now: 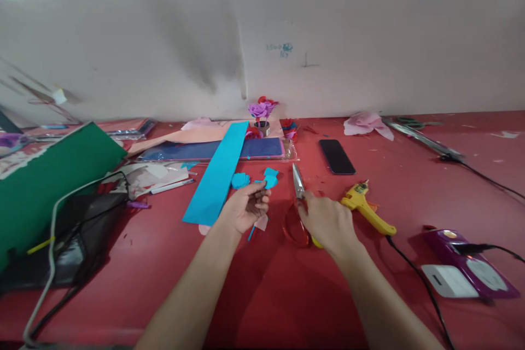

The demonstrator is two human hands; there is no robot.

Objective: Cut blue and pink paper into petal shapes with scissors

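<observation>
Between the thumb and fingers of my left hand (pixel 248 206) is a small blue paper piece (pixel 270 180). My right hand (pixel 328 221) is closed over the scissors (pixel 298 180), near their pivot. The blades point away from me, and the red handles lie on the table. A stack of blue cut pieces (pixel 240 180) sits just beyond my left hand. To the left, a long blue paper strip (pixel 213 180) lies slanted across a dark blue packet (pixel 262 147).
A yellow glue gun (pixel 369 209) and a black phone (pixel 337 156) lie right of my right hand. A purple power adapter (pixel 471 265) sits at the far right. Paper flowers (pixel 263 108) stand by the wall. A green sheet (pixel 53 186) and cables are on the left.
</observation>
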